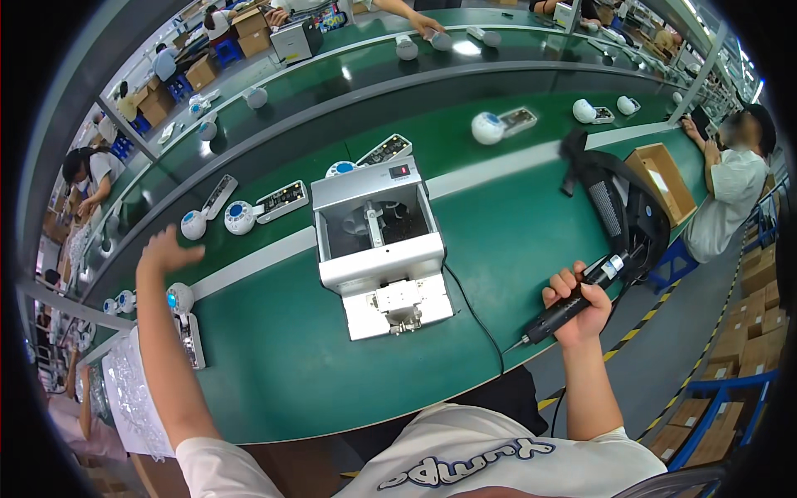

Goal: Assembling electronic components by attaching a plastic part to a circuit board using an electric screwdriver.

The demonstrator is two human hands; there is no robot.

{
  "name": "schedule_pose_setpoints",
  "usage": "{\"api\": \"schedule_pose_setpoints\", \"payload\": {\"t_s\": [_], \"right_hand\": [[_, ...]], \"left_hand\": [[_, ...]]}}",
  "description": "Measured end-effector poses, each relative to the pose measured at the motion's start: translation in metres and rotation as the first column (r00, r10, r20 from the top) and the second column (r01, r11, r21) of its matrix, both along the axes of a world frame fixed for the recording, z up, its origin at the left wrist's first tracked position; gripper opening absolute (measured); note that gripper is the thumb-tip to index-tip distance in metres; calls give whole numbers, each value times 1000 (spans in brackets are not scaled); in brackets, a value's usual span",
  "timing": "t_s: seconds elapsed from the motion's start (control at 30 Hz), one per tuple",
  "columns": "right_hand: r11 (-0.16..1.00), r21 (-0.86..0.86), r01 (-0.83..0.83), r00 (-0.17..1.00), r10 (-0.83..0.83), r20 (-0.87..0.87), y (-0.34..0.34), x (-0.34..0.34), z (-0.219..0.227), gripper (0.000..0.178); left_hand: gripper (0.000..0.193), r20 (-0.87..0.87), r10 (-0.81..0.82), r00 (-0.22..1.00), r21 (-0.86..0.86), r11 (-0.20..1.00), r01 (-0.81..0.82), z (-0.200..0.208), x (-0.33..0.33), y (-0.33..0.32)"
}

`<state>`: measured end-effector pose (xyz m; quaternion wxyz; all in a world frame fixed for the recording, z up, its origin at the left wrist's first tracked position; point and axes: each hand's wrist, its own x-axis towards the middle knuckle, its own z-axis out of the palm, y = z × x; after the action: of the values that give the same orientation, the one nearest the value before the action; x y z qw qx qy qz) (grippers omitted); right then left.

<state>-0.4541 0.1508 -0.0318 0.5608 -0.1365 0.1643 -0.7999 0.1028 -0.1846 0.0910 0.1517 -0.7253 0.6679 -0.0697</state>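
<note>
Reaching is in hand: the left hand (168,249), fingers spread and empty, is stretched at ten o'clock toward two white round units (193,224) on the belt. One electric screwdriver (573,305) is gripped by the right hand (574,309). Grasping one unit would likely be called for next, beside one white machine (379,245).

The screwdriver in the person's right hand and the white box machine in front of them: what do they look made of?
The screwdriver looks like matte black plastic, with a thin, bright tip that is probably metal. The right hand grips its body. The white box machine seems to be painted sheet metal or hard plastic: flat pale panels, sharp folded edges, a soft sheen. The picture cannot settle which.
</note>
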Motion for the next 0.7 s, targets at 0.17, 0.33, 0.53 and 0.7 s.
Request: {"api": "schedule_pose_setpoints", "payload": {"t_s": [0.17,0.33,0.53,0.7], "right_hand": [[996,-35,-88,996,87,-20,-1,-2,1,28],[998,31,-52,998,52,-30,-1,17,12,31],[811,-383,-442,895,427,-129,-20,63,56,26],[926,-331,-184,804,-51,-592,-35,147,134,18]], "left_hand": [[80,-114,-43,993,361,929,82,4,78,69],[60,-286,-254,924,158,938,307,16,6,116],[49,-718,-379,584,57,804,592,-20,-106,174],[54,-769,-574,283,-354,750,559,-62,-126,198]]}}
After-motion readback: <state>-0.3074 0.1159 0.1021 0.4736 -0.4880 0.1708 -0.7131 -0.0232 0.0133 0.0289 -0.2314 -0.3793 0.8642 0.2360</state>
